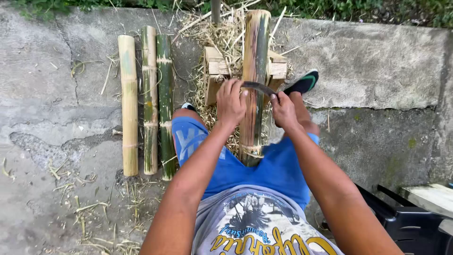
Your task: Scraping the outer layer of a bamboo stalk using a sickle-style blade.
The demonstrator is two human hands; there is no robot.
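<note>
Currently both hands grip a dark curved metal blade (pixel 257 87) laid across a thick green-brown bamboo pole (pixel 255 80). Left hand (pixel 230 101) has fingers closed on the blade's left end; right hand (pixel 283 110) has fingers closed on its right end. Pole runs from between the knees away to a wooden block rest (pixel 215 71). Three cut bamboo lengths (pixel 148 101) lie side by side on the concrete ground (pixel 47 118), left.

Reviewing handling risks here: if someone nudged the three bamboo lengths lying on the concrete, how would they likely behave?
The three bamboo lengths look round and rigid, so they would probably roll sideways rather than bend. Their raised node rings and the rough, littered concrete may stop them quickly. Probably hollow, so likely light for their size.
</note>
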